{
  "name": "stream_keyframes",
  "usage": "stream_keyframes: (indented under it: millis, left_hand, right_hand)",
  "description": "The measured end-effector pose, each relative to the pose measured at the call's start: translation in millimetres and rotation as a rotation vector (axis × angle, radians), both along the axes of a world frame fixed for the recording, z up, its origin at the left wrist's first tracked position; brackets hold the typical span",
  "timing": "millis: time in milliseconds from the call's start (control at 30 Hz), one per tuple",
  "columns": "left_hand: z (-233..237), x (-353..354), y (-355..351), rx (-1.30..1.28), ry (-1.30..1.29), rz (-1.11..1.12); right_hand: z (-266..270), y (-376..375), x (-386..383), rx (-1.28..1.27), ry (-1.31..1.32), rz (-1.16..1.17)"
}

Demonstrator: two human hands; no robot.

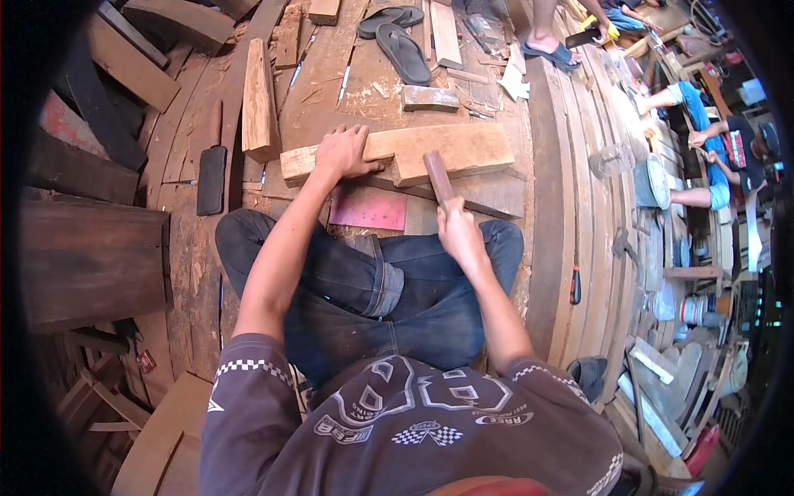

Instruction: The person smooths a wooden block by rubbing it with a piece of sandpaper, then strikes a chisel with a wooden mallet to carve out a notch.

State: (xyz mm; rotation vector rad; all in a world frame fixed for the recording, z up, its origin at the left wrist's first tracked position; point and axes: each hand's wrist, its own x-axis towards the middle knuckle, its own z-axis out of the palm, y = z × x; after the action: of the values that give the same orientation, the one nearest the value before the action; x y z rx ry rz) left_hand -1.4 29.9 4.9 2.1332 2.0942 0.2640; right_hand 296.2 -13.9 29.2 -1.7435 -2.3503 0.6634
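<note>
A pale wooden block (455, 149) with a notch in its near side lies across a darker board (488, 192) in front of my crossed legs. My left hand (343, 155) rests on the block's left part, its fingers wrapped over the top by the notch. With my right hand (461, 231) I grip a brown wooden stick (438, 176), whose far end reaches over the block just right of the notch. Whether that end touches the wood cannot be told. A pink sheet (368, 208) lies between the block and my legs.
Black sandals (402, 54) and a small wood piece (430, 98) lie beyond the block. A dark flat-bladed tool (212, 180) lies left, a screwdriver (576, 285) right. A person's sandalled foot (546, 48) stands at the upper right; another person (719, 149) sits far right.
</note>
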Motion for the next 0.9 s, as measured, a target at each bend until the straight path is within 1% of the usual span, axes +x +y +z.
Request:
stream_keyframes:
  millis: [33,100,133,167,233,267,300,367,400,500,533,600,633,667,733,800,833,900]
  left_hand:
    - [-1.2,0.7,-0.3,-0.002,0.007,-0.004]
    - [-3.0,0.6,0.0,0.031,-0.006,-0.005]
    - [-4.2,0.7,-1.6,0.043,-0.008,-0.009]
    - [-6.6,1.7,-2.5,0.046,-0.012,-0.011]
    - [-7.8,0.4,0.7,0.059,-0.012,-0.010]
    - [-7.7,-1.2,0.8,0.053,0.003,-0.013]
    - [-6.9,-0.5,0.5,0.050,0.012,-0.012]
    - [-8.0,-0.3,1.3,0.061,0.015,-0.009]
    - [-10.0,-1.3,1.8,0.073,0.012,-0.012]
    - [-12.6,-0.3,1.7,0.078,-0.015,-0.012]
    - [-11.3,-0.3,1.4,0.079,-0.024,-0.008]
    - [-11.5,0.7,-0.3,0.084,-0.023,-0.014]
    - [-8.2,0.0,-0.5,0.088,-0.017,-0.018]
    - [-4.9,-1.3,1.3,0.058,-0.014,-0.018]
    - [1.1,0.8,0.4,-0.012,-0.017,-0.016]
    - [0.4,0.9,1.7,-0.007,-0.018,-0.001]
    - [-1.2,2.3,0.4,-0.006,-0.022,0.009]
    - [-1.6,2.6,0.1,-0.015,-0.019,0.001]
  right_hand:
    - [1.0,-5.0,9.3,-0.012,-0.029,0.001]
    - [-13.3,15.3,31.2,0.025,-0.032,-0.027]
    - [-30.8,38.6,46.5,0.080,0.000,-0.021]
    - [-33.1,58.8,55.2,0.158,0.042,-0.055]
    - [-19.8,74.6,47.6,0.162,-0.034,-0.170]
    - [-22.3,70.0,39.2,0.149,-0.023,-0.191]
    - [-20.0,58.4,28.4,0.114,-0.038,-0.129]
    - [-24.2,31.1,16.7,0.053,0.030,0.091]
    - [-22.2,30.9,18.3,0.052,-0.001,0.127]
    - [-19.3,69.1,38.8,0.077,-0.029,-0.099]
    - [-17.3,77.3,42.2,0.100,0.011,-0.126]
    - [-41.1,64.3,39.0,0.130,0.054,0.028]
    - [-34.8,50.0,27.6,0.147,0.080,0.104]
    - [-21.0,38.9,29.5,0.074,-0.033,0.171]
    - [-22.7,66.9,48.7,0.091,0.004,0.043]
    - [-17.3,96.2,71.0,0.105,0.044,-0.090]
    - [-18.4,103.3,71.1,0.124,0.011,-0.133]
    - [-29.2,82.4,55.7,0.148,0.033,-0.020]
